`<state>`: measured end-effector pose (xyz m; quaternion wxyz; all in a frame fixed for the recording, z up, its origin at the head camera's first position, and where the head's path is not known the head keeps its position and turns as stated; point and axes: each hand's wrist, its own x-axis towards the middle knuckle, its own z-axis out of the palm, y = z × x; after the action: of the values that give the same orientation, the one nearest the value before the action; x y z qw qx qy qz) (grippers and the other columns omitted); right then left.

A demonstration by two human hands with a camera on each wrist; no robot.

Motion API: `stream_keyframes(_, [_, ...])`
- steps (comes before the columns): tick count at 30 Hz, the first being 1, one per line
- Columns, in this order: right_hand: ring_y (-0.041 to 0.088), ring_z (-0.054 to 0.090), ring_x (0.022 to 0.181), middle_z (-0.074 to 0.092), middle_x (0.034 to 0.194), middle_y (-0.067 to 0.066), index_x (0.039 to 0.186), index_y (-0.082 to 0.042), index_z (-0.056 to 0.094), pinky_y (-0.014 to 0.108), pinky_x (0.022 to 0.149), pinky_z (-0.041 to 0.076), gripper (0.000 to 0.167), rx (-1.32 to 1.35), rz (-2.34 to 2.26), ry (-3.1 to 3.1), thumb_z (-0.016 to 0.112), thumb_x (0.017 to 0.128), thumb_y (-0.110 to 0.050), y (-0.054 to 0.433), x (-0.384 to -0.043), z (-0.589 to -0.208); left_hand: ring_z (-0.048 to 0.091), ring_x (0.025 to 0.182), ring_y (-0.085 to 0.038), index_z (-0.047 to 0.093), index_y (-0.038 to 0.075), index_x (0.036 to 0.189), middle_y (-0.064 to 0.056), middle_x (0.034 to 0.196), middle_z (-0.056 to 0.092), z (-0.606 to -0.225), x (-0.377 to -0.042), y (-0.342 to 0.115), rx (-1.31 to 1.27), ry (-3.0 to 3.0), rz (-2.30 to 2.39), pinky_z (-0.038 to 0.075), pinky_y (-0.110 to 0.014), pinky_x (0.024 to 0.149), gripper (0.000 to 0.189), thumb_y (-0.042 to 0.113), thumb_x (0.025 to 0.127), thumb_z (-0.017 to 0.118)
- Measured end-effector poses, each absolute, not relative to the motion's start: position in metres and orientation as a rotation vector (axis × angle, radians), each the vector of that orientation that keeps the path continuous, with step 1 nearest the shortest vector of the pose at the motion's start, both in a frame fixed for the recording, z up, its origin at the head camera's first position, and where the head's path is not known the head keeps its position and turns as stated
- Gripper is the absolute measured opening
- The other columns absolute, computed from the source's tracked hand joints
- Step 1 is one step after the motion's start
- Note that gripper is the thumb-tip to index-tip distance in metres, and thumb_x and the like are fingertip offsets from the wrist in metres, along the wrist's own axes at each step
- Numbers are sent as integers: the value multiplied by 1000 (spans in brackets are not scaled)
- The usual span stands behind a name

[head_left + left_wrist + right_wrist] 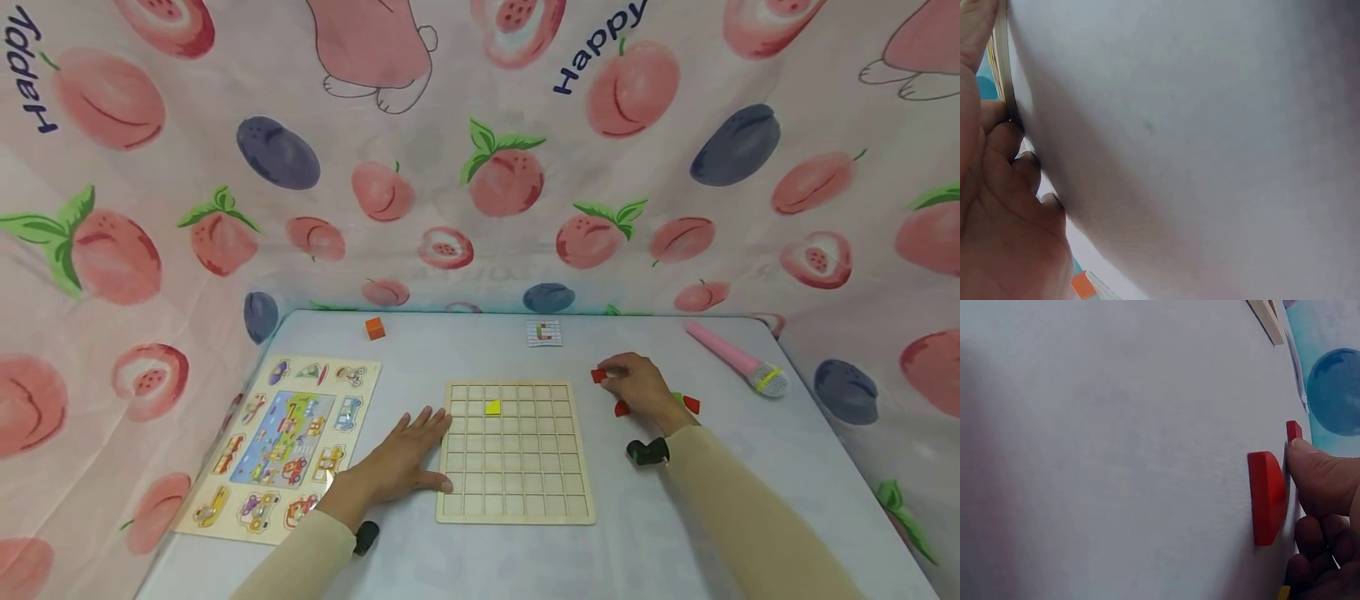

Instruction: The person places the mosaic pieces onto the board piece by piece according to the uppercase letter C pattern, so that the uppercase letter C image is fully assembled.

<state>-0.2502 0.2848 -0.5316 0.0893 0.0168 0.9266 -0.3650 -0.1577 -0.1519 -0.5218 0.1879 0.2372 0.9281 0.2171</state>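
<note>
My right hand (pixel 639 387) pinches a small red block (pixel 597 376) between thumb and fingers, right of the wooden grid board (pixel 517 519). In the right wrist view the thumb presses on that red block (pixel 1294 429), and a red piece with slanted ends (pixel 1267 499) lies on the table nearby. My left hand (pixel 405 454) rests with fingers spread, thumb and fingertips at the board's left edge. The left wrist view shows the palm (pixel 1010 206) beside the board's edge (pixel 1002 56). One yellow piece (pixel 492 407) sits in an upper square of the grid.
Beside the right hand lie red (pixel 692 404) and green pieces, partly hidden by it. A pink microphone (pixel 738 360) lies at the back right. Near the back edge are a pattern card (pixel 544 333) and an orange cube (pixel 375 328). A vehicle puzzle board (pixel 238 483) lies left.
</note>
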Motion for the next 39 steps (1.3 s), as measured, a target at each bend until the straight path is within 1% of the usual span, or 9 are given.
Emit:
stream_keyframes(8, [45, 50, 135, 59, 144, 25, 137, -2, 66, 64, 120, 40, 37, 51, -1068, 2774, 68, 102, -13, 285, -247, -531, 12, 165, -28, 28, 11, 168, -5, 177, 21, -519, -156, -151, 662, 2596, 633, 5, -50, 137, 107, 56, 86, 80])
stream_keyframes(14, [42, 52, 132, 60, 144, 23, 140, -6, 65, 63, 119, 42, 38, 78, -1101, 2767, 66, 105, -20, 285, -245, -528, 11, 166, -26, 27, 13, 168, -3, 177, 20, -522, -157, -151, 671, 2602, 614, 5, -50, 137, 108, 58, 86, 78])
stream_keyframes(18, [39, 55, 126, 64, 139, 21, 141, -8, 63, 61, 115, 46, 38, 95, -1165, 2772, 63, 105, -19, 285, -244, -525, 11, 166, -26, 27, 13, 168, -3, 177, 20, -521, -157, -151, 666, 2597, 623, 5, -49, 137, 108, 58, 85, 79])
stream_keyframes(24, [38, 58, 128, 67, 137, 20, 142, -11, 63, 58, 113, 49, 36, 149, -1268, 2799, 60, 107, -18, 277, -240, -522, 10, 166, -25, 27, 12, 168, -3, 177, 20, -521, -156, -151, 667, 2610, 600, 5, -49, 137, 108, 58, 86, 79])
stream_keyframes(27, [37, 59, 126, 67, 136, 20, 141, -12, 65, 55, 109, 51, 36, 161, -1363, 2789, 63, 106, -18, 270, -239, -520, 11, 166, -25, 27, 12, 168, -3, 177, 21, -520, -156, -151, 665, 2614, 602, 5, -49, 137, 108, 58, 86, 79])
stream_keyframes(33, [31, 61, 117, 72, 129, 16, 138, -14, 68, 41, 97, 53, 34, 163, -1428, 2817, 69, 104, -18, 250, -236, -519, 11, 165, -27, 28, 11, 168, -5, 176, 22, -520, -156, -152, 668, 2612, 626, 6, -51, 137, 107, 57, 86, 80])
stream_keyframes(39, [28, 64, 114, 75, 121, 13, 134, -15, 72, 39, 96, 54, 33, 176, -1508, 2775, 71, 101, -15, 228, -231, -520, 11, 165, -27, 28, 11, 168, -5, 176, 21, -518, -156, -152, 660, 2614, 611, 5, -50, 137, 107, 56, 86, 80])
